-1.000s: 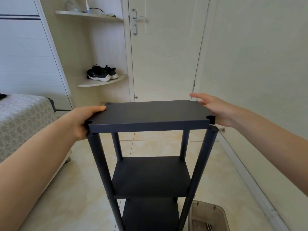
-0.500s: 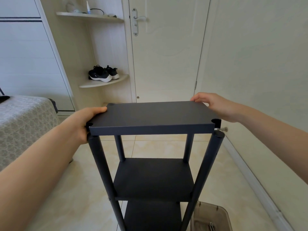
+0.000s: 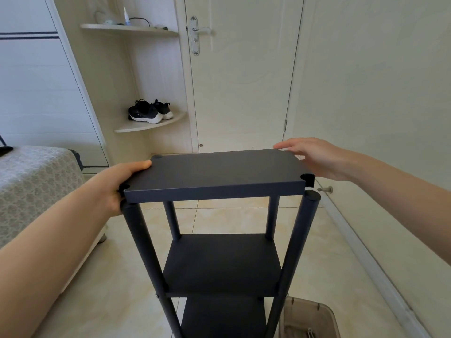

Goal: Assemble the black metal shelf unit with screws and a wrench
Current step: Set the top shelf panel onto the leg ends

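The shelf unit point(image 3: 219, 262) stood upright on the tiled floor point(image 3: 102, 296), in front of a closed door point(image 3: 244, 74). Its top panel point(image 3: 214, 174) was held between both hands above the four posts. The left hand point(image 3: 117, 186) gripped the panel's left end, thumb on the upper face and fingers curled beneath. The right hand point(image 3: 317, 157) lay flat and uncurled against the right end, fingers straight toward the far corner. The cap of the near right post point(image 3: 312, 196) was exposed just below and outside the panel's corner notch. Two lower shelves were fixed between the posts. A translucent box point(image 3: 310, 318) sat on the floor beside the unit's right side. A bed point(image 3: 31, 181) stood at left. Black shoes point(image 3: 148, 112) rested on a corner shelf point(image 3: 151, 124); a pale mark on one shoe was too small to read.
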The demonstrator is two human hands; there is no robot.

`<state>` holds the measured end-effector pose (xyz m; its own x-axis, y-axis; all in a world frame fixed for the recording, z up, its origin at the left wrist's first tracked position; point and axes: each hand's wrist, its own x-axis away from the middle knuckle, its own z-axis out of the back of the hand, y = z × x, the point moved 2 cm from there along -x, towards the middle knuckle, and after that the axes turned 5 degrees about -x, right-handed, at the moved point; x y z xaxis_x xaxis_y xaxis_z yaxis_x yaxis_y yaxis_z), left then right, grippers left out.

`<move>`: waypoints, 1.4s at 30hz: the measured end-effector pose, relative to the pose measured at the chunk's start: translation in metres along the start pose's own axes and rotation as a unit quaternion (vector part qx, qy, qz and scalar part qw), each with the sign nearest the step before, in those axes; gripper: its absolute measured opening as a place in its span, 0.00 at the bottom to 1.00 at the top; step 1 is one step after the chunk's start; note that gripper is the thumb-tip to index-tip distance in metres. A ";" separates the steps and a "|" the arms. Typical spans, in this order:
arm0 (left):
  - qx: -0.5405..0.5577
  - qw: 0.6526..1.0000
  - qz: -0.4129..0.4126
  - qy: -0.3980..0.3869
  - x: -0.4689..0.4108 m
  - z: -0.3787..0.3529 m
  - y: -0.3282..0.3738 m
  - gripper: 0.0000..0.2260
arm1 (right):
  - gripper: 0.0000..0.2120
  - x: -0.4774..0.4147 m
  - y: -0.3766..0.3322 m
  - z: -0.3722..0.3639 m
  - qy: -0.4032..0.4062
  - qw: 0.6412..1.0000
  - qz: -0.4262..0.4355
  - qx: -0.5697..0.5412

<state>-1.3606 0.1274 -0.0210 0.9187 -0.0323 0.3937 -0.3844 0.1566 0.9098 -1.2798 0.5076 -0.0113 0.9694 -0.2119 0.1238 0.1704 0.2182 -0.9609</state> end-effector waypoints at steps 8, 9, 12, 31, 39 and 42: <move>-0.018 1.000 -0.007 -0.021 0.001 -0.002 0.002 0.09 | 0.26 0.043 0.001 -0.019 -0.012 0.977 -0.137 -0.163; -0.024 0.999 -0.010 -0.025 0.002 -0.002 0.002 0.09 | 0.24 0.046 -0.003 -0.022 -0.012 0.976 -0.129 -0.174; -0.037 0.998 -0.017 -0.040 0.004 -0.001 0.006 0.09 | 0.12 0.048 -0.012 -0.029 0.023 0.974 -0.101 -0.204; -0.029 0.995 -0.046 -0.085 -0.001 0.009 0.012 0.13 | 0.12 0.045 -0.006 -0.036 0.042 0.969 -0.101 -0.224; -0.035 0.993 -0.050 -0.104 -0.001 0.012 0.014 0.12 | 0.13 0.040 -0.004 -0.034 0.040 0.972 -0.112 -0.201; -0.029 0.993 -0.055 -0.096 -0.002 0.011 0.017 0.12 | 0.13 0.036 -0.005 -0.035 0.037 0.973 -0.114 -0.196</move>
<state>-1.3701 0.1192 -0.0053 0.9181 -0.2393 0.3161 -0.2723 0.1990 0.9414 -1.2519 0.4659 -0.0103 0.8965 -0.2838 0.3402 0.2844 -0.2201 -0.9331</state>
